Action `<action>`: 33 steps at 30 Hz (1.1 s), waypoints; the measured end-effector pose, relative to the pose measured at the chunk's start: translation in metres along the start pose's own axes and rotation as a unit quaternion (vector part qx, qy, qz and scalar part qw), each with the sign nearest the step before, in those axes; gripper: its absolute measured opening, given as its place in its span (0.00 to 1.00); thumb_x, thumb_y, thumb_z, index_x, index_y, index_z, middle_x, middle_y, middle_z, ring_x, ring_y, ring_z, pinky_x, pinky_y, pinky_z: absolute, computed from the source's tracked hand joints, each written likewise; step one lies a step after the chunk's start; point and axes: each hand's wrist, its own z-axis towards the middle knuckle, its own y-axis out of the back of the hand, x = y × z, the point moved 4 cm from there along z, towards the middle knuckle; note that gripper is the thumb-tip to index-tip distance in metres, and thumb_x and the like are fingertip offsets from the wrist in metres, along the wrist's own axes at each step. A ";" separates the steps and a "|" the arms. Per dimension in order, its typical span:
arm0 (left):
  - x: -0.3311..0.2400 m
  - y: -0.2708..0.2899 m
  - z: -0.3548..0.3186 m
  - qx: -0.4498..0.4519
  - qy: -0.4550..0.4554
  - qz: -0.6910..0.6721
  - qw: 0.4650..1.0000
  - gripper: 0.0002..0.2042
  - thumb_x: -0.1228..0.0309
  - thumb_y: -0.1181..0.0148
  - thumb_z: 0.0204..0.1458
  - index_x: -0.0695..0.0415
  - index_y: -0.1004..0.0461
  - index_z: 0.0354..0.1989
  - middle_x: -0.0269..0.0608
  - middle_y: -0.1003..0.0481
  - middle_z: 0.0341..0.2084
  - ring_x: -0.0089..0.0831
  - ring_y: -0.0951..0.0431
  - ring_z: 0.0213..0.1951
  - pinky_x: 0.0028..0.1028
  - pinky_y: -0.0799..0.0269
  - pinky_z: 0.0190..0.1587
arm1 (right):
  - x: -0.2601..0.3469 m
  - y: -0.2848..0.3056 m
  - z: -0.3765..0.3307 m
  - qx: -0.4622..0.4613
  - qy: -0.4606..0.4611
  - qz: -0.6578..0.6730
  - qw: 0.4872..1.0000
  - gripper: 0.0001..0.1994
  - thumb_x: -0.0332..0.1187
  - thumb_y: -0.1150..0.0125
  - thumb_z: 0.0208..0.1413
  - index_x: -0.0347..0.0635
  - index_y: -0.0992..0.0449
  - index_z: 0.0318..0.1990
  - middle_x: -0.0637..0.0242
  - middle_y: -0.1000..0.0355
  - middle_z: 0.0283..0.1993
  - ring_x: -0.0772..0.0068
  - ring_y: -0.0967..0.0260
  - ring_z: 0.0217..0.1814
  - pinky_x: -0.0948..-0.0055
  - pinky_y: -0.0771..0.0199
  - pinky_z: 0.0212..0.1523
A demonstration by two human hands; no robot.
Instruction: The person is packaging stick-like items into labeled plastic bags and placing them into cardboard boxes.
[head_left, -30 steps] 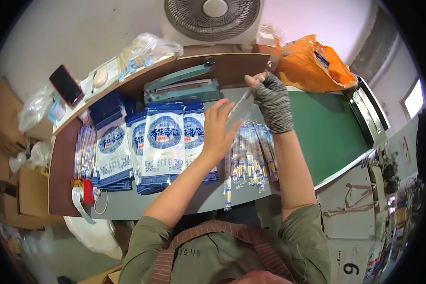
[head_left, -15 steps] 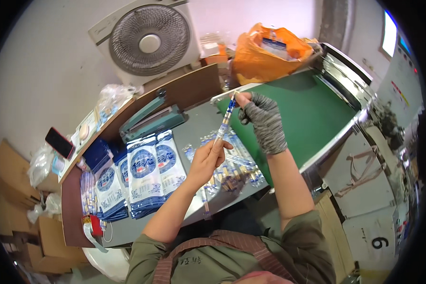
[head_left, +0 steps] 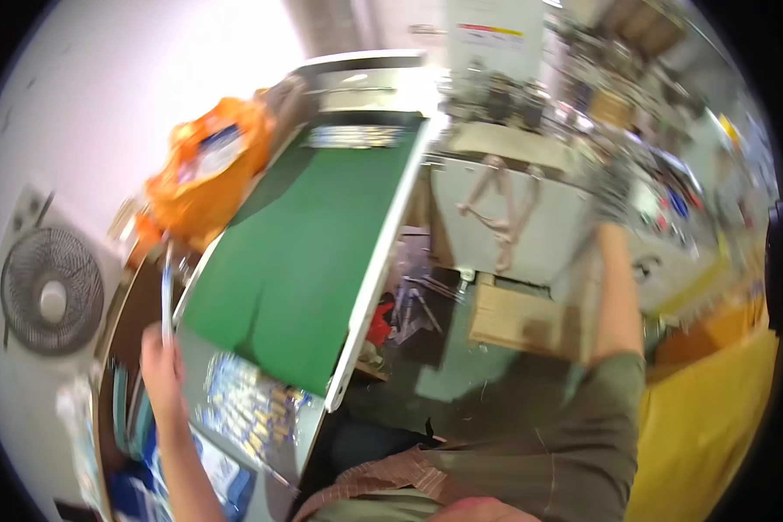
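My left hand [head_left: 162, 355], at the left, is closed around the lower end of a slim blue-and-white wrapped packet [head_left: 167, 296], which stands nearly upright. My right hand [head_left: 613, 187] wears a grey knitted fingerless glove and reaches far out to the right, over a pale machine [head_left: 548, 213]. Motion blurs its fingers, so what they hold or touch does not show. Many similar slim packets form a pile [head_left: 252, 404] on the grey table, to the right of my left forearm. More of them lie in a row [head_left: 354, 137] at the far end of the green conveyor belt [head_left: 304, 226].
An orange plastic bag [head_left: 209, 174] stands left of the belt, near a fan [head_left: 52, 291]. Printed blue-and-white bags [head_left: 222, 474] lie by my left forearm. At the right are small tools [head_left: 670, 204] and a large yellow sack [head_left: 713, 426]. Below the machine sits a wooden board [head_left: 522, 317].
The view has swung to the right. My right hand has left the packet's upper end and moved out over the machine. The left hand still holds a packet.
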 end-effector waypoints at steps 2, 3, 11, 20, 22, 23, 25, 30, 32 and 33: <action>-0.026 -0.007 0.069 0.001 -0.020 -0.022 1.000 0.08 0.67 0.48 0.58 0.57 0.29 0.40 0.21 0.38 0.18 0.10 0.44 0.17 0.16 0.52 0.16 | -0.066 0.023 -0.044 0.304 -0.162 -0.187 0.920 0.18 0.40 0.46 0.53 0.40 0.27 0.49 0.50 0.27 0.45 0.52 0.30 0.45 0.64 0.29 0.44; -0.054 -0.020 0.100 0.036 -0.058 -0.117 0.991 0.12 0.65 0.46 0.58 0.61 0.29 0.44 0.29 0.29 0.27 0.15 0.32 0.25 0.17 0.38 0.24 | -0.091 0.025 -0.059 0.240 -0.095 -0.165 0.952 0.22 0.41 0.46 0.54 0.39 0.31 0.54 0.49 0.30 0.49 0.52 0.31 0.45 0.64 0.30 0.47; -0.041 -0.003 0.140 -0.117 -0.082 -0.097 0.985 0.31 0.63 0.40 0.53 0.70 0.43 0.60 0.55 0.33 0.52 0.38 0.32 0.54 0.34 0.38 0.57 | 0.299 0.095 -0.145 0.323 0.165 0.327 0.873 0.17 0.28 0.44 0.50 0.35 0.28 0.49 0.54 0.27 0.44 0.58 0.29 0.45 0.67 0.30 0.48; 0.130 0.237 -0.164 -0.329 -0.022 0.372 0.868 0.20 0.71 0.41 0.50 0.59 0.31 0.52 0.47 0.34 0.56 0.42 0.34 0.57 0.33 0.37 0.56 | 0.579 0.221 -0.289 0.484 0.313 0.564 0.591 0.34 0.38 0.46 0.55 0.34 0.49 0.66 0.44 0.56 0.70 0.43 0.54 0.70 0.57 0.54 0.69; 0.148 0.320 -0.246 -0.453 0.037 0.445 0.772 0.14 0.76 0.43 0.47 0.61 0.26 0.44 0.51 0.27 0.43 0.48 0.29 0.49 0.37 0.35 0.54 | 0.603 0.188 -0.299 0.417 0.362 0.443 0.706 0.32 0.41 0.47 0.57 0.32 0.46 0.64 0.41 0.52 0.68 0.43 0.54 0.70 0.58 0.56 0.70; 0.149 0.354 -0.275 -0.467 0.073 0.478 0.741 0.12 0.76 0.43 0.46 0.61 0.24 0.40 0.52 0.27 0.41 0.48 0.28 0.46 0.39 0.34 0.52 | 0.610 0.164 -0.299 0.464 0.306 0.432 0.710 0.32 0.44 0.48 0.58 0.31 0.45 0.64 0.40 0.50 0.67 0.43 0.52 0.69 0.60 0.55 0.69; 0.165 0.411 -0.322 -0.465 0.177 0.552 0.669 0.10 0.77 0.43 0.45 0.63 0.23 0.38 0.53 0.27 0.39 0.49 0.27 0.43 0.41 0.32 0.50 | 0.618 0.134 -0.306 0.517 0.273 0.337 0.738 0.34 0.51 0.52 0.60 0.29 0.44 0.63 0.39 0.47 0.66 0.44 0.51 0.69 0.62 0.54 0.69; 0.215 0.459 -0.355 -0.369 0.298 0.618 0.627 0.10 0.77 0.43 0.43 0.66 0.24 0.35 0.55 0.27 0.39 0.52 0.27 0.42 0.42 0.30 0.46 | 0.636 0.147 -0.312 0.592 0.217 0.333 0.701 0.33 0.49 0.54 0.62 0.30 0.45 0.64 0.44 0.46 0.66 0.49 0.50 0.69 0.66 0.52 0.68; 0.219 0.469 -0.350 -0.392 0.286 0.599 0.637 0.10 0.77 0.45 0.45 0.66 0.26 0.36 0.57 0.27 0.38 0.51 0.26 0.43 0.43 0.30 0.46 | 0.634 0.155 -0.323 0.610 0.208 0.420 0.639 0.31 0.45 0.51 0.61 0.32 0.46 0.65 0.44 0.47 0.67 0.50 0.50 0.70 0.65 0.53 0.68; 0.216 0.471 -0.347 -0.387 0.288 0.596 0.642 0.10 0.77 0.45 0.45 0.66 0.26 0.36 0.57 0.27 0.38 0.51 0.26 0.43 0.43 0.30 0.46 | 0.640 0.169 -0.316 0.642 0.210 0.408 0.615 0.31 0.44 0.51 0.61 0.32 0.46 0.65 0.45 0.47 0.67 0.51 0.50 0.70 0.66 0.53 0.68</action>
